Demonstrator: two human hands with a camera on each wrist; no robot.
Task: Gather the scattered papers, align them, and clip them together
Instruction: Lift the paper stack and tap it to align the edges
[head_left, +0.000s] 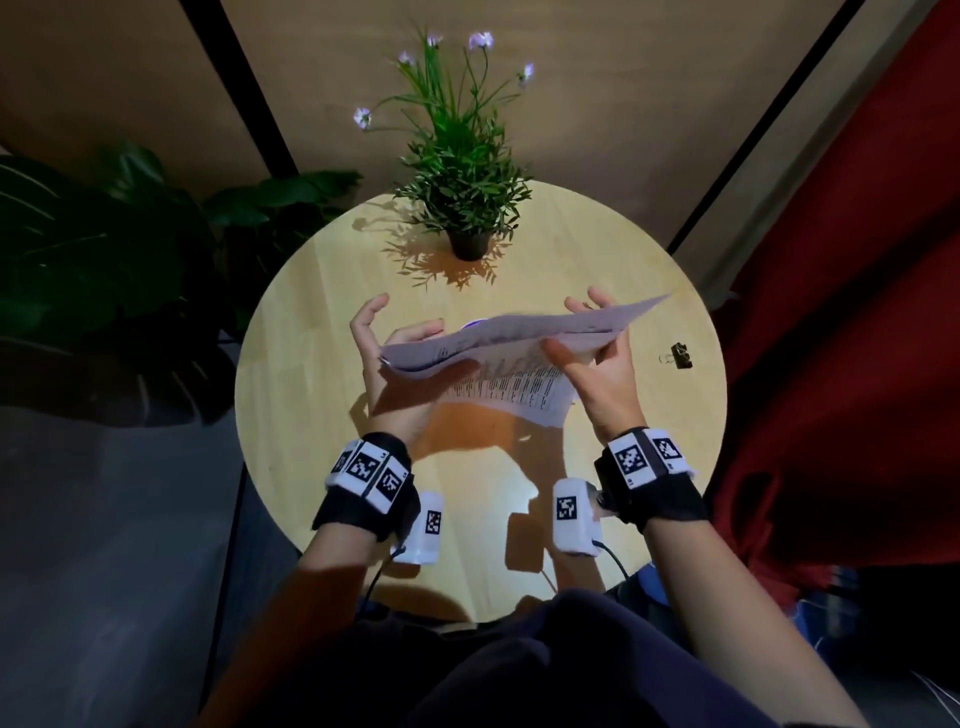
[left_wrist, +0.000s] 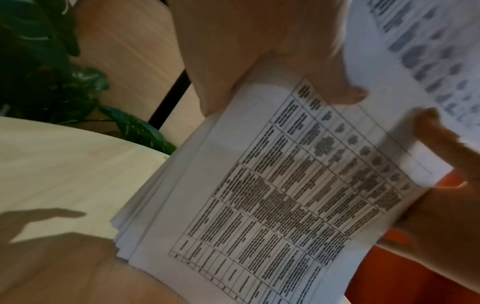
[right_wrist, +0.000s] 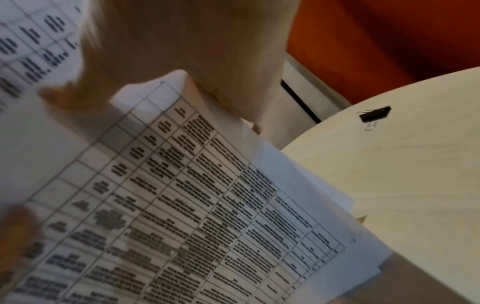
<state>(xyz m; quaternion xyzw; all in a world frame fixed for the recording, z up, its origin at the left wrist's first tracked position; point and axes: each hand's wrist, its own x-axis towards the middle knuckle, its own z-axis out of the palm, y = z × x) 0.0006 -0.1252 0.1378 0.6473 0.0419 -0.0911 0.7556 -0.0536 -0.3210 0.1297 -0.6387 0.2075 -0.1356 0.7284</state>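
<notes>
A stack of printed papers with tables of text is held in the air over the round wooden table. My left hand cups the stack's left edge, its thumb lying on the top sheet. My right hand grips the right side, thumb on top and fingers behind. The sheets are fanned and their edges do not line up; one sheet sticks out to the upper right. A black binder clip lies on the table to the right of my right hand, also seen as the clip.
A potted plant with purple flowers stands at the back of the table. Dark leafy plants are on the left, a red curtain on the right. A small pale object peeks out behind the papers; I cannot tell what it is.
</notes>
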